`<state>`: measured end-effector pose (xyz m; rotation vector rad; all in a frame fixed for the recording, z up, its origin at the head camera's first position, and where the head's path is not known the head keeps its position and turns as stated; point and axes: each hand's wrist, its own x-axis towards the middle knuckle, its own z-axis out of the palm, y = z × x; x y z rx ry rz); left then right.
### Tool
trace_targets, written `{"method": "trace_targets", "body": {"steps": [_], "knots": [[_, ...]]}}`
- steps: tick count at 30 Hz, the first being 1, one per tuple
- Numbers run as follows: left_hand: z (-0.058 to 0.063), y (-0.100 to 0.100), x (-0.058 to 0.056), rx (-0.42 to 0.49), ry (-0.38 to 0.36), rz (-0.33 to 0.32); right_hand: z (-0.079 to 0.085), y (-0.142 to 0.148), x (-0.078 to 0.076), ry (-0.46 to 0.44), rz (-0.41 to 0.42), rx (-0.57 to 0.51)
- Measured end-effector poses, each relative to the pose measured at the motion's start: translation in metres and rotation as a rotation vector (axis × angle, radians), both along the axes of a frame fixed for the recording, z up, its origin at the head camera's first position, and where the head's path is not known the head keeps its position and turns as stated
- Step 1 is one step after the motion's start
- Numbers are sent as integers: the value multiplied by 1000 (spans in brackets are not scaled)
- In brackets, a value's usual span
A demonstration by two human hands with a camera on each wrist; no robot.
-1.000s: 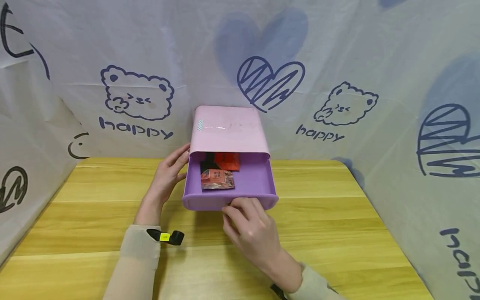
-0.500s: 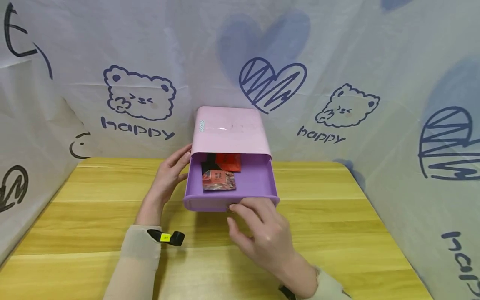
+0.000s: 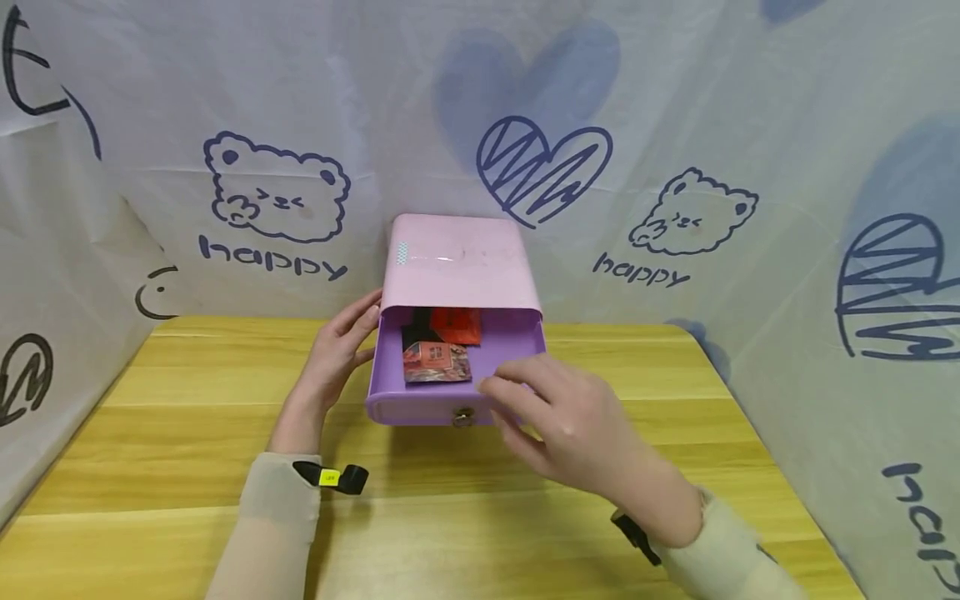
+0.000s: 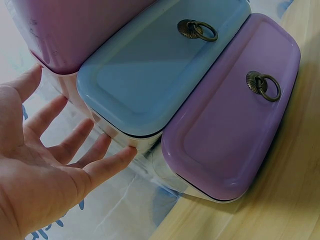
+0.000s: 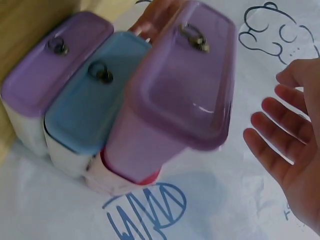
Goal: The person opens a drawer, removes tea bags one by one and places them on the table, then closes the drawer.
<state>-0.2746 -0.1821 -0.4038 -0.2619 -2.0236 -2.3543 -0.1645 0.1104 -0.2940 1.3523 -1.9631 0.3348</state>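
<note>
A pink-topped drawer cabinet [image 3: 461,260] stands on the table against the back sheet. Its purple top drawer [image 3: 510,358] is pulled out, with a ring pull [image 3: 463,417] on the front. Inside, at the drawer's left, lie a brown-and-red printed packet [image 3: 437,362] and a red packet [image 3: 457,325], partly overlapping. My left hand [image 3: 337,350] rests its extended fingers against the cabinet's left side. My right hand [image 3: 566,417] hovers by the drawer's front right corner, holding nothing. The right wrist view shows that hand's fingers [image 5: 280,112] loosely extended, apart from the drawer.
Below the top drawer sit a blue drawer [image 4: 160,65] and another purple drawer [image 4: 230,110], both pushed in, each with a ring pull. A white sheet with drawings [image 3: 420,100] hangs behind the wooden table [image 3: 675,417].
My right hand has let go of the ring pull and moved right and up, uncovering the ring. The drawer stays pulled out, and my left hand keeps its place.
</note>
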Motion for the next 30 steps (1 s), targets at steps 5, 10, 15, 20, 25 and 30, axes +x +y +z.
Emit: {"method": "trace_targets", "body": {"steps": [5,10,15,20,25,30], "knots": [[0,1,0,1,-1,1,13,3,-13,-72,-44,169],[-1,1,-1,5,1,1,25,2,-24,-120,-86,341],[-2,1,-1,13,2,-4,29,-2,-36,-127,-107,451],[-2,1,0,8,1,-6,28,-6,-46,-164,-145,540],[-1,1,-1,8,6,-10,31,-11,-59,-263,-200,617],[-1,0,-1,9,8,-5,30,-17,-71,-348,-218,677]]}}
